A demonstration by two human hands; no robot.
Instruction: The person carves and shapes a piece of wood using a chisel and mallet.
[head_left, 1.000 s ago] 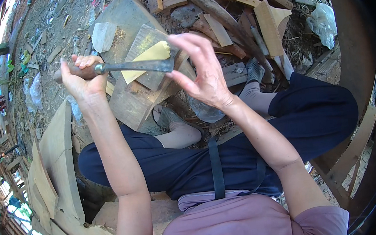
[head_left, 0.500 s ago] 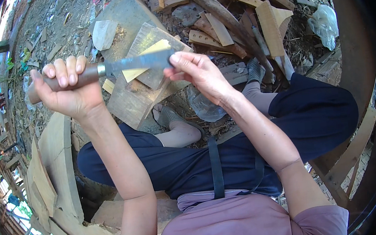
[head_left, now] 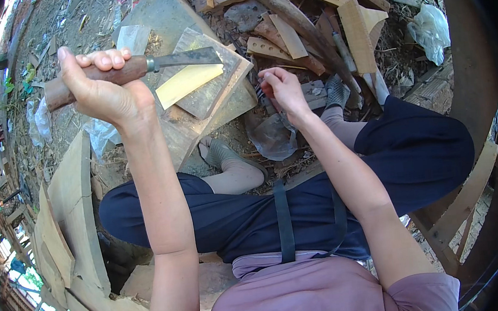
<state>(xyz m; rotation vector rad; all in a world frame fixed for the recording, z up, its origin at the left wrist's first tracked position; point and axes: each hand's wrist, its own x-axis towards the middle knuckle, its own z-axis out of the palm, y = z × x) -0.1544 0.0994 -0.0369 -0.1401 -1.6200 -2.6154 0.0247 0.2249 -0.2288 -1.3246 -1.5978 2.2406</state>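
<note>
My left hand (head_left: 112,90) is wrapped round the brown wooden handle of a chisel (head_left: 185,58), which has a metal ferrule and a dark flat blade pointing right. The blade hangs over a pale, pointed piece of wood (head_left: 185,86) resting on a grey board (head_left: 218,89). Right of that board, apart from the chisel, my right hand (head_left: 285,95) is raised with its fingers curled together in a pinch. Whatever may be between those fingertips is too small to make out.
A large wooden block (head_left: 166,10) lies under the board, with a whitish flat piece (head_left: 133,39) on it. Wood offcuts (head_left: 291,37) and a thick stick (head_left: 289,10) are heaped at the far right. Plastic bags (head_left: 431,33) lie about; curved planks (head_left: 73,202) stand at my left.
My right hand has let go of the blade tip and moved right and down. The left hand has shifted slightly right and up with the chisel, uncovering the pale wood piece.
</note>
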